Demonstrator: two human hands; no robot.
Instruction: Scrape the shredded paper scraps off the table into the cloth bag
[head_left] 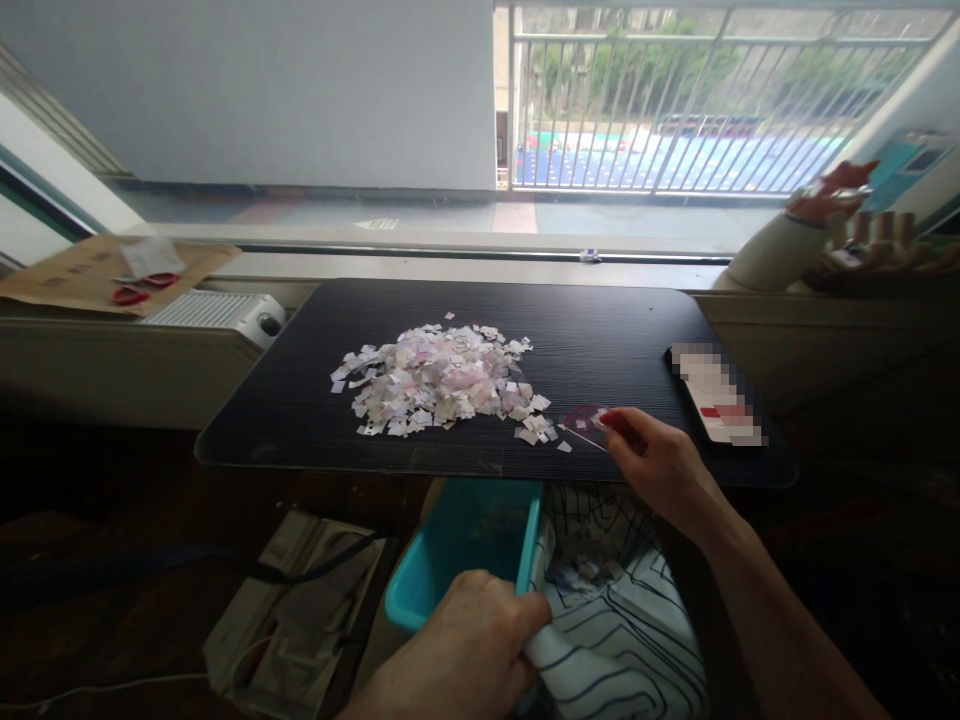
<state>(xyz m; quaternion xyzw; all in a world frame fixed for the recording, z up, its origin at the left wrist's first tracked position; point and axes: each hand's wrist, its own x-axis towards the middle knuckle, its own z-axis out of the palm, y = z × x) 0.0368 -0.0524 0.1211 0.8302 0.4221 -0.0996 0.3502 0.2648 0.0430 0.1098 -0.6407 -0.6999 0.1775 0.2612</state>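
Note:
A heap of small whitish and pinkish paper scraps (442, 375) is spread on the black tabletop (600, 340), with a smaller cluster near the front edge. My right hand (660, 460) pinches a thin, see-through pinkish sheet with a curved edge (585, 420), held low over the table just right of that cluster. Below the table, my left hand (472, 640) is closed on a white cloth with dark stripes (615, 645). It overlaps the rim of a teal plastic bin (427, 580); whether it grips that too, I cannot tell. More scraps (581, 570) lie in the cloth's folds.
A phone (716, 395), partly pixelated, lies on the table's right side. At the left, red-handled scissors (146, 288) rest on brown paper (67, 275) beside a white radiator (217, 310). A fox-like figure (832, 190) stands on the right sill. An open case (300, 610) sits on the floor.

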